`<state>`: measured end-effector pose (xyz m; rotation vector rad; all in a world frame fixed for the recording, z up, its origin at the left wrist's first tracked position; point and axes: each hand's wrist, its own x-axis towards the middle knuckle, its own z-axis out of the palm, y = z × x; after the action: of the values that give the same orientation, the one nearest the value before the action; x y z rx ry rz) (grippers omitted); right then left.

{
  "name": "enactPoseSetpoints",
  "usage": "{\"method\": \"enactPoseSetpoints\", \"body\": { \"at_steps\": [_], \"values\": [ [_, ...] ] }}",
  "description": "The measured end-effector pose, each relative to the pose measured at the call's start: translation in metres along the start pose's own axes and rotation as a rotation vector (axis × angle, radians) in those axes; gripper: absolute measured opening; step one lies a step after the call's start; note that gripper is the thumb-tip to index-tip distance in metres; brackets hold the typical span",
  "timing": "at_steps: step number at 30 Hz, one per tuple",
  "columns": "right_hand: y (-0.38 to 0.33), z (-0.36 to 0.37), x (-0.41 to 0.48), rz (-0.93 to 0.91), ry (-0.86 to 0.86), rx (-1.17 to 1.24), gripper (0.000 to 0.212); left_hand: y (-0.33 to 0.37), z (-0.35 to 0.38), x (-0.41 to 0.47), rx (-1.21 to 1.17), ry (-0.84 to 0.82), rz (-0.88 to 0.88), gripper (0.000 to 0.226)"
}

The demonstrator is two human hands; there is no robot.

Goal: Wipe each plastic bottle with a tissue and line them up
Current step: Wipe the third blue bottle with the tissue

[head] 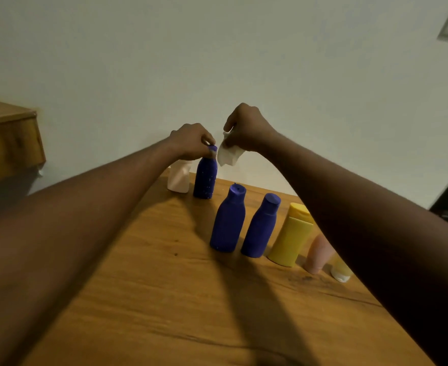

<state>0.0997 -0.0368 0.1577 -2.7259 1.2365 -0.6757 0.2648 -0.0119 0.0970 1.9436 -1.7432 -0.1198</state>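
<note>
While your left hand (191, 140) pinched the top of a blue bottle (205, 179) at frame centre, probably to steady it, your right hand (246, 129) clutched a crumpled tissue (229, 154) just beside its cap; five bottles (259, 228) stood in a row lower right, presumably finished.

Left hand (191, 140): grips neck of far blue bottle (205, 178), upright on table (143, 286).
Right hand (246, 128): pinches crumpled tissue (228, 154) just beside bottle's cap.
Row: two blue bottles (228, 220), yellow bottle (292, 236).
</note>
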Motion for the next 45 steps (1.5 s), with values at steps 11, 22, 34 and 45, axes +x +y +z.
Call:
{"method": "enactPoseSetpoints", "body": {
  "at_steps": [11,22,34,45],
  "values": [
    [-0.008,-0.032,-0.032,-0.089,0.188,0.127,0.025,0.013,-0.022,-0.037,-0.126,0.181,0.022,0.039],
    [-0.045,-0.065,-0.109,-0.115,0.326,0.320,0.033,0.066,-0.100,-0.127,-0.217,0.303,0.087,0.040],
    [-0.066,-0.079,-0.259,-0.001,0.504,0.510,0.017,0.116,-0.089,-0.254,-0.506,0.114,0.110,0.021],
    [-0.035,-0.059,-0.338,0.074,0.708,0.570,0.013,0.166,-0.037,-0.301,-0.480,0.033,0.122,0.034]
  ]
}}
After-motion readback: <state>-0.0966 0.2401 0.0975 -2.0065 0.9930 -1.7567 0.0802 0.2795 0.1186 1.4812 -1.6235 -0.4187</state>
